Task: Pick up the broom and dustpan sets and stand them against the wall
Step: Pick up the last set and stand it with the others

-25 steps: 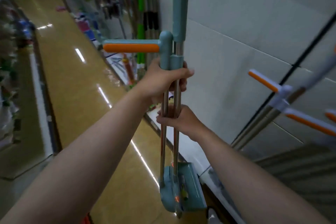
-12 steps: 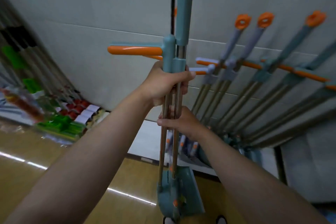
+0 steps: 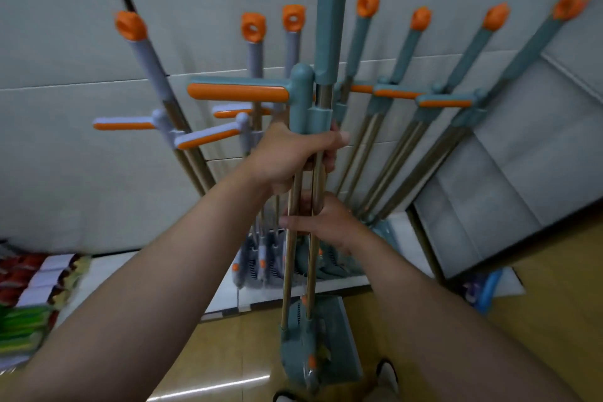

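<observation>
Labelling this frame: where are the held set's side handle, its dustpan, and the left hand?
side handle (image 3: 238, 92): head view, on its orange grip.
dustpan (image 3: 342, 336): head view, on its teal panel.
left hand (image 3: 287, 157): head view, on the back of the hand.

Glossy tan floor (image 3: 228, 352) with a bright light streak. Red, white and green packs (image 3: 36, 290) stacked at left edge. Low white shelf (image 3: 225, 300) at back. Blue packaged item (image 3: 486, 287) far right, blurred.
</observation>
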`<action>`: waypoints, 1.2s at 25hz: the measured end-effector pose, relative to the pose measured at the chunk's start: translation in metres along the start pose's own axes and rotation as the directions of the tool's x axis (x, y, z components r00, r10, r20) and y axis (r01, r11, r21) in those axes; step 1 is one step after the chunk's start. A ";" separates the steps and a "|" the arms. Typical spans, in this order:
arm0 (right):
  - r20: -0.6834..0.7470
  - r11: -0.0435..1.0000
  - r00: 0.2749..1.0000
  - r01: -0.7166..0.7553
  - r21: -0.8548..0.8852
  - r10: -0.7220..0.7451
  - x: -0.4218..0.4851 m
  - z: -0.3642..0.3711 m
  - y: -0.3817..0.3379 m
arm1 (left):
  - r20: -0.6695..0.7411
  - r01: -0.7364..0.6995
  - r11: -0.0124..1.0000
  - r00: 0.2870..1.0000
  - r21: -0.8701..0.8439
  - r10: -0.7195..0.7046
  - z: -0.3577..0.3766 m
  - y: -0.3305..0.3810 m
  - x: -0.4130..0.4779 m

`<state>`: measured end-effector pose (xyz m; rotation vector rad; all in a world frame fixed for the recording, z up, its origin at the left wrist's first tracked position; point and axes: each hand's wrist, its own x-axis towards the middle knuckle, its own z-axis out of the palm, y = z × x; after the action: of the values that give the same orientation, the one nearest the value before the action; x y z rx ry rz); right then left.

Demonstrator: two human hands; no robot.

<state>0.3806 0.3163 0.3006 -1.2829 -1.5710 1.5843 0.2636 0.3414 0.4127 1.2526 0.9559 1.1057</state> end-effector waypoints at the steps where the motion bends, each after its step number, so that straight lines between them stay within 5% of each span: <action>1: -0.021 1.000 1.000 -0.005 0.012 0.006 -0.004 -0.010 0.004 | 0.015 -0.009 1.000 1.000 0.011 0.009 0.011 -0.001 0.005; 18: -0.182 0.998 0.983 0.041 0.044 -0.032 -0.089 -0.253 0.056 | 0.210 -0.036 0.999 0.977 -0.025 0.041 0.257 -0.024 0.087; 30: -0.302 0.999 0.953 -0.031 0.027 0.038 -0.074 -0.356 0.085 | 0.146 -0.053 0.997 0.988 0.058 0.044 0.331 -0.059 0.159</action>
<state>0.7469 0.3882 0.2884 -1.4697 -1.3427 1.3446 0.6259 0.4220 0.3922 1.3934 0.8589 1.0144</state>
